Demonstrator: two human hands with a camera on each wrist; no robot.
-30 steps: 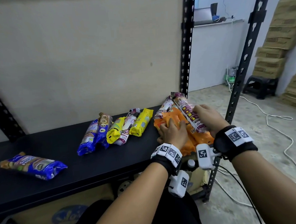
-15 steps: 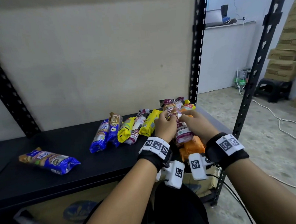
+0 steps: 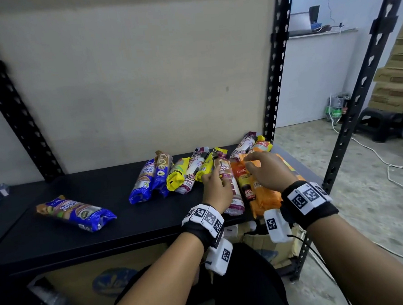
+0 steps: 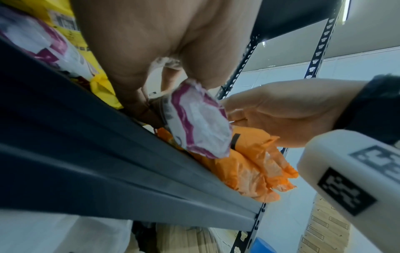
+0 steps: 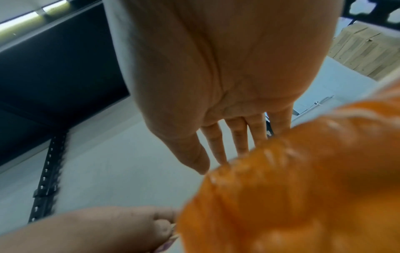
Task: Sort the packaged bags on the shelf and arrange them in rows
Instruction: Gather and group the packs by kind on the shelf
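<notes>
My left hand [image 3: 217, 176] grips a white and maroon bag [image 3: 230, 188] that lies lengthwise near the front edge of the black shelf [image 3: 106, 229]; its crimped end [image 4: 199, 123] sticks out past the edge. My right hand [image 3: 253, 164] hovers just above the orange bags [image 3: 264, 195] to the right, fingers straight [image 5: 238, 145] and holding nothing. Left of my hands is a row of bags: two blue [image 3: 145, 181], a yellow one [image 3: 177, 177], a white and maroon one [image 3: 193, 171] and another yellow one [image 3: 206, 166].
A lone blue bag [image 3: 74, 212] lies at the shelf's front left. Another maroon bag [image 3: 244, 143] and an orange-yellow bag [image 3: 261, 146] sit at the back right by the black upright post [image 3: 278, 77]. A second post [image 3: 357, 95] stands right of my right arm.
Both hands held the white and maroon bag raised; it has come down beside the orange bags. My right hand let go and moved over the orange bags.
</notes>
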